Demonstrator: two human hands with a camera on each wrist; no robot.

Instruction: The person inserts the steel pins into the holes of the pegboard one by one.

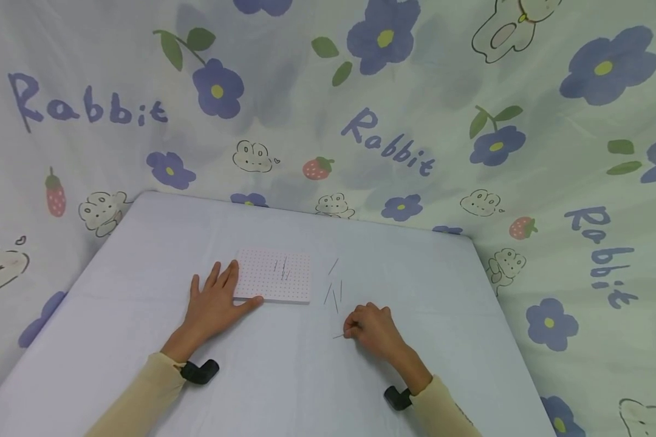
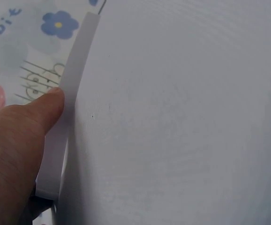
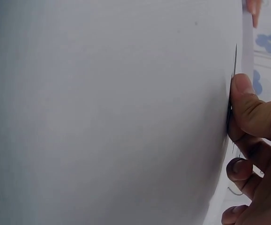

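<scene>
In the head view, a thin pale board (image 1: 257,280) with a grid of small dots lies on the table. Several dark needles (image 1: 284,266) stand up from its right half. My left hand (image 1: 214,306) is spread at the board's near left corner, fingers along the left side and thumb at the front edge; the left wrist view has that thumb (image 2: 53,105) pressing the board's edge. Right of the board, close over the cloth, my right hand (image 1: 373,329) pinches a needle (image 3: 235,61) between thumb and fingertips, one thin end sticking out to the left.
Several loose needles (image 1: 341,291) lie on the white-covered table (image 1: 415,273) between the board and my right hand. A patterned curtain (image 1: 284,121) with flowers and rabbits hangs behind the table and along its sides. Each wrist wears a black camera (image 1: 199,371).
</scene>
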